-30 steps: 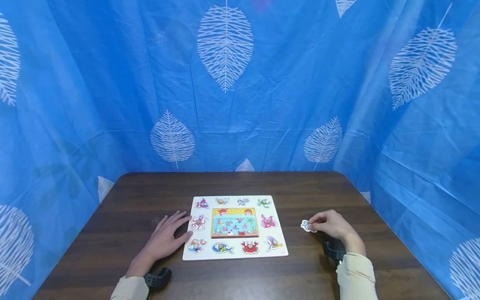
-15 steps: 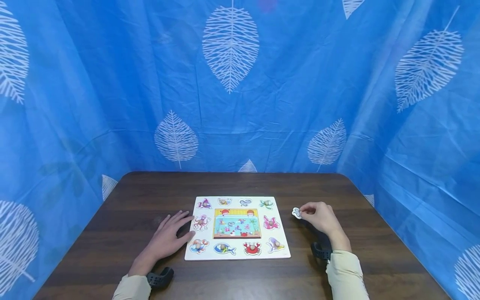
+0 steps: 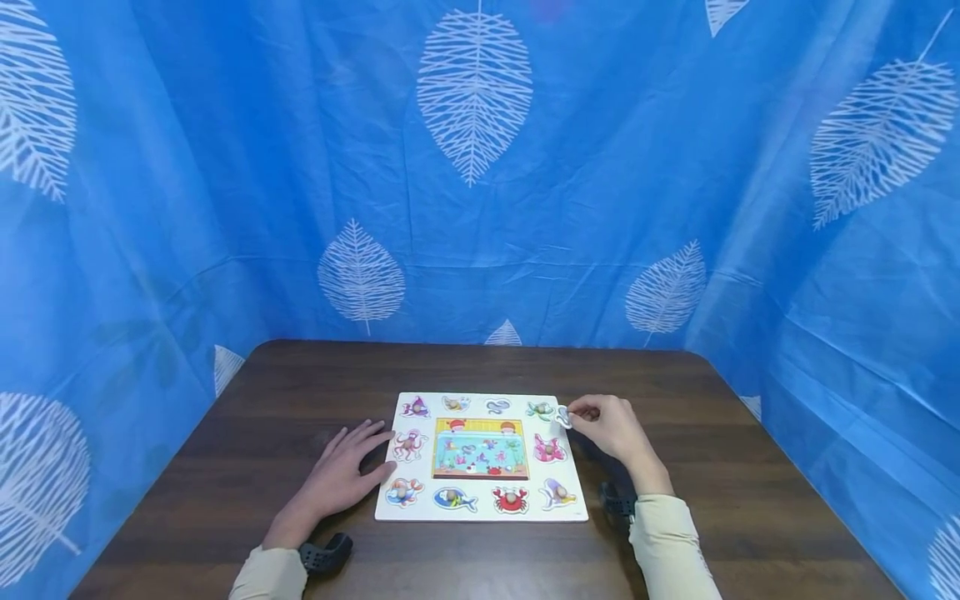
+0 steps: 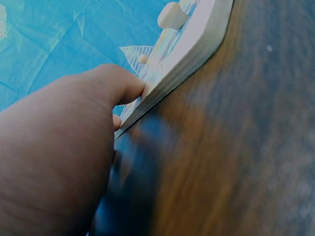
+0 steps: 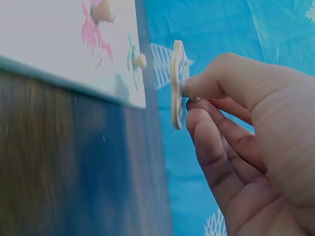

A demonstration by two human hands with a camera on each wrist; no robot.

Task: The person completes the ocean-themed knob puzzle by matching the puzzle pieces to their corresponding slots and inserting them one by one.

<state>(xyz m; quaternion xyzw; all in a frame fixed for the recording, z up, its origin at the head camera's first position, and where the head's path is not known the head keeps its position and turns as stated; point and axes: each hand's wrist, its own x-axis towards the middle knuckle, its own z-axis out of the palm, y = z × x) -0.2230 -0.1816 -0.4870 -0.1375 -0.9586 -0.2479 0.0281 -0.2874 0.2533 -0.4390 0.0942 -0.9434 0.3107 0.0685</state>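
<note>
In the head view a pale knob puzzle board (image 3: 480,510) lies flat, bearing sea animals around a fish-tank picture (image 3: 480,450). My right hand (image 3: 615,429) pinches a knobbed puzzle piece (image 3: 564,417), white with a grey curved figure, by the board's upper right edge. The right wrist view shows this puzzle piece (image 5: 176,86) nearly edge-on, its knob between thumb and fingers, apart from the board. Along the top row a grey curly shape (image 3: 497,406) has no knob showing. My left hand (image 3: 341,475) lies with spread fingers, thumb and fingertips touching the board's left edge.
The dark wooden table (image 3: 465,558) carries the board. Behind and at both sides hangs a blue curtain (image 3: 585,208) with white leaf prints. Wooden knobs stand up from the board, such as the knob on the crab piece (image 3: 511,498). Each wrist wears a black band (image 3: 326,552).
My right hand has carried the puzzle piece leftward and away from me, from over the table to the board's upper right edge. My left hand keeps its place; the head view has shifted slightly.
</note>
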